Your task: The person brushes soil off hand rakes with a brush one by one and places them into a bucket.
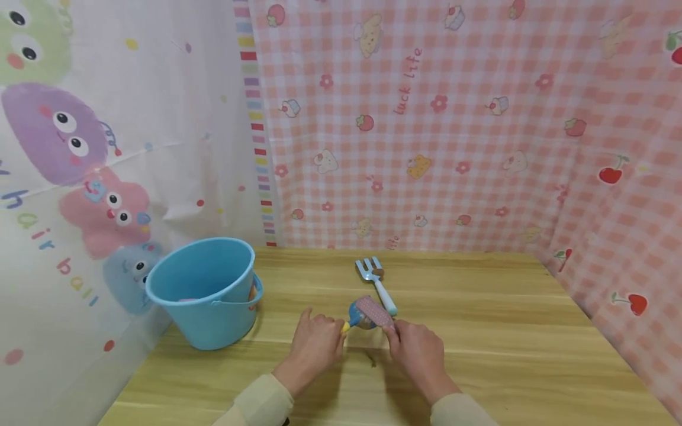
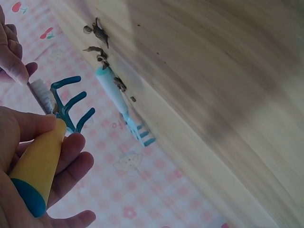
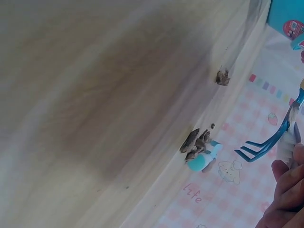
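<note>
A yellow-handled rake (image 2: 52, 145) is at the lower centre of my head view, its handle gripped by the left hand (image 1: 318, 340); the right hand (image 1: 420, 352) pinches a pinkish-backed brush (image 1: 375, 311) against the rake's blue tines. Just above lies a pale-blue fork (image 1: 382, 293). At centre left I see a blue bucket (image 1: 213, 319) containing something pink (image 1: 187, 300), mostly hidden. My left wrist view reveals the brush's white bristles and the rake's teal end, unseen from the head, plus dark scraps (image 2: 100, 35) near the fork.
</note>
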The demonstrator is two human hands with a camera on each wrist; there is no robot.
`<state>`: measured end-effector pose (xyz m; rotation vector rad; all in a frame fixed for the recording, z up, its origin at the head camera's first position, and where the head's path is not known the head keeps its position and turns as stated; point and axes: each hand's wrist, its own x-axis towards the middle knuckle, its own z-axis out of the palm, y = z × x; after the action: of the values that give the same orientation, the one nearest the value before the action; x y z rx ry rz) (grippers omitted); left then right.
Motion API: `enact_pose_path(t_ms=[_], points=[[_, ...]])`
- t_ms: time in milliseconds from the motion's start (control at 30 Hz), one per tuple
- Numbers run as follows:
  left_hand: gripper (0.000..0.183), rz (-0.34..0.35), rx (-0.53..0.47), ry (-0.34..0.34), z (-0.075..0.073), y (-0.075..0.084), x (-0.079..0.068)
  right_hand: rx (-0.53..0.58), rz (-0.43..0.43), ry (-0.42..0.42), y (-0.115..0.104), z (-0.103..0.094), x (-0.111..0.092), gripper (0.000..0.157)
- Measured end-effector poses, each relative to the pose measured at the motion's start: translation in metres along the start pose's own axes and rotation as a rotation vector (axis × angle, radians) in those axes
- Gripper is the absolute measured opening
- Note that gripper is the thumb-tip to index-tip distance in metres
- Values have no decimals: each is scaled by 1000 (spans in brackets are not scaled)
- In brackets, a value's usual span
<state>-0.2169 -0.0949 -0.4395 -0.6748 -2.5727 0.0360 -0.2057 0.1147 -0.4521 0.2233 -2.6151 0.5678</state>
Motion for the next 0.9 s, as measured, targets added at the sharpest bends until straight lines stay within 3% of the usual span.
enact_pose_path(t_ms=[233, 467, 700, 900], points=[[15, -45, -14, 6, 4, -12, -3, -26, -11, 1, -8, 10, 12, 33], [17, -61, 4, -23, 6, -18, -3, -10, 57, -54, -6, 9, 24, 28], [12, -90, -54, 7, 7, -21, 4, 30, -76, 1, -23, 12, 26, 25], [13, -84, -30, 0, 11, -26, 4, 2, -29, -11, -27, 20, 25, 26]])
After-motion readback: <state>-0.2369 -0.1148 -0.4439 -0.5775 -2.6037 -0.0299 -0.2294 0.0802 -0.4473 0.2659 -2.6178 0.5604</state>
